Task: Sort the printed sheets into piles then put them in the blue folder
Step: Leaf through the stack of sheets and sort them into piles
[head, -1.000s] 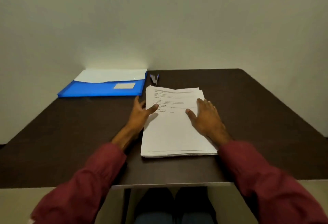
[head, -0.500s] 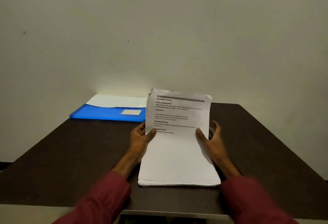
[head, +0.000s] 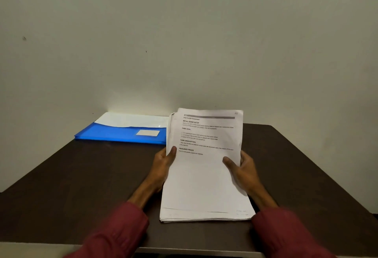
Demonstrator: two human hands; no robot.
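Stack of printed sheets (head: 204, 178) is held in both hands. Your left hand (head: 161, 165) pinches the left long edge, thumb on the printed face and fingers behind. Your right hand (head: 245, 173) does the same on the right long edge. Each grip is closed on paper; neither is spread. The stack's near short edge rests on the tabletop (head: 81, 176), and the header end is raised and tipped toward you. Its long axis therefore runs from you toward the wall, with the text upright to you. Sheets are slightly fanned at the top left corner. The blue folder (head: 114, 135) lies flat, far-left of the stack near the wall, long axis crosswise, with a white sheet (head: 131, 119) showing at its back. Whether folder and stack touch cannot be told. Judgement: no piles laid yet, so sorting comes first. Your left hand is nearer the folder.
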